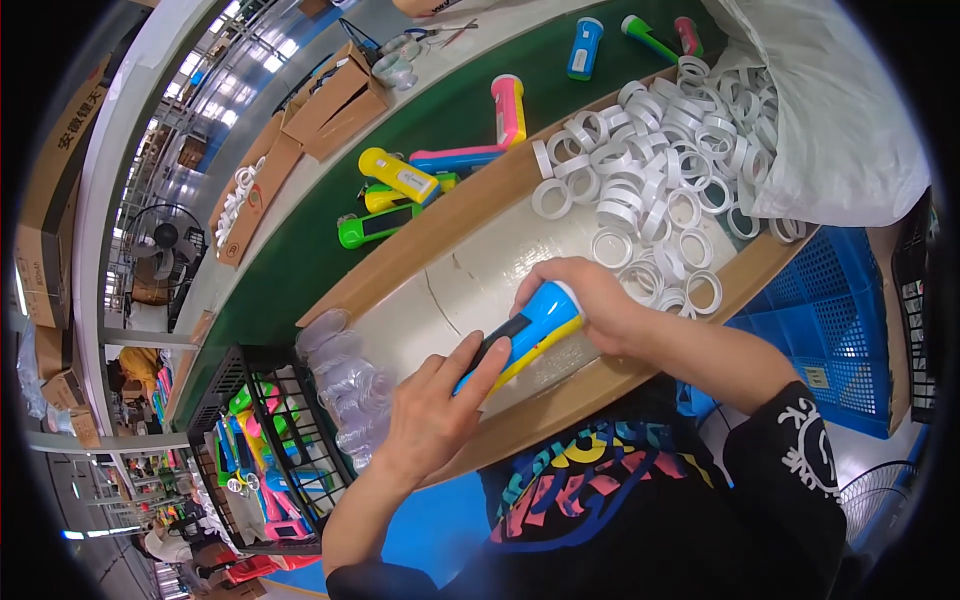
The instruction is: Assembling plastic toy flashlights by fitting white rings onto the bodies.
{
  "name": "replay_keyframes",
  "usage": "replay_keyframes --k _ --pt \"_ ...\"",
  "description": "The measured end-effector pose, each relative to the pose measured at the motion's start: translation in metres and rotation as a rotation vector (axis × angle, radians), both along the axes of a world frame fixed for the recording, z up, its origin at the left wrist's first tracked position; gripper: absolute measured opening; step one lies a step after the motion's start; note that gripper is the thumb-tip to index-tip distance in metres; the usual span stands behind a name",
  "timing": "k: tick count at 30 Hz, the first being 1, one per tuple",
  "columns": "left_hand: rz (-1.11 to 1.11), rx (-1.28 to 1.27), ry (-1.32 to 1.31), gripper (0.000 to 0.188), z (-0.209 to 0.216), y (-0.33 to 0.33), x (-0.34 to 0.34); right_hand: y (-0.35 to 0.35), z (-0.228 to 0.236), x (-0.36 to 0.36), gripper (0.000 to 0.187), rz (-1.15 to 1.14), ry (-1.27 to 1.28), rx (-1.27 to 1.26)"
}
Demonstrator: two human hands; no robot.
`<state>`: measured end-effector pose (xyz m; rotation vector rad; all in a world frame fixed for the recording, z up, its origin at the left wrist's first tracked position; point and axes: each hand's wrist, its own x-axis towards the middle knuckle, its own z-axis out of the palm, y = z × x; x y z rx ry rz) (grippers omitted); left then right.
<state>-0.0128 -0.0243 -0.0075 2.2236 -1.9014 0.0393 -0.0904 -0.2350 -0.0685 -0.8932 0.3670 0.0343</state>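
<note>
I see the left hand (437, 408) grip the torch (538, 328) and the right hand (592, 297) cup its end, over the tray (400, 320). A loose hold could drop it near the rings (654, 187) at one o'clock.

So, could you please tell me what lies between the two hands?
A blue and yellow flashlight, in the head view: the left hand holds its narrow end, the right hand its wide end.
</note>
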Motion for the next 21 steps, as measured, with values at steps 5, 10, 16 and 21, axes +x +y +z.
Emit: replay_keyframes --k 5,10,16,21 --pt "0.014 -0.131 0.011 0.076 -0.013 0.009 0.004 0.002 0.018 0.001 0.039 0.016 -0.055 -0.115" --pt "-0.025 -0.256 0.029 0.061 -0.014 0.013 -0.003 -0.003 0.027 -0.019 0.047 0.091 -0.472 -0.656" --pt "-0.198 -0.327 -0.314 0.047 -0.005 0.004 -0.008 0.0 0.024 -0.018 0.043 0.027 -0.086 0.075" --pt "-0.147 -0.283 0.514 0.05 0.026 0.021 -0.011 0.017 0.072 -0.043 0.031 -0.055 -0.903 -1.023"
